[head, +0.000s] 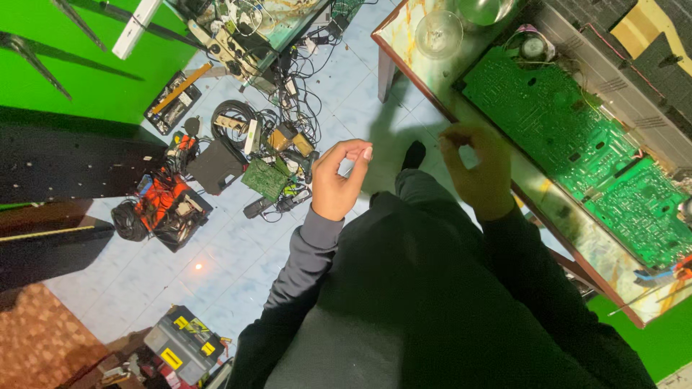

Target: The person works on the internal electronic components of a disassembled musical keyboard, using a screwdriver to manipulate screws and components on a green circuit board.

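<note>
Head view is looking straight down over a dark-clothed lap. Left hand [337,181] is hovering in the air over the pale blue tiled floor [238,252], fingers curling in loosely with thumb nearing the fingertips; whether anything is pinched there, cannot tell. Right hand [477,171] is hanging at the near edge of the glossy wooden-rimmed table [577,241], fingers bunching together with thumb against forefinger, maybe pinching something tiny, too small to confirm.

Nearest thing is the large green printed circuit board [555,119], lying flat on the table just beside the right hand, apart from it, with a second green board section [638,212] further along. Judging by looks, it is going to handle light and stiff but fragile: thin, solder points on its face, wires trailing off one end. Best taken by the bare edges, not the face, and kept level.

Clear glass bowl [438,32] is sitting at the table's far corner. On the floor, a small green circuit board [265,179] is lying in a heap of black cables and parts [238,126], an orange-and-black tool pile [162,205] beside it, and a grey-and-yellow toolbox [186,344] lower down.
</note>
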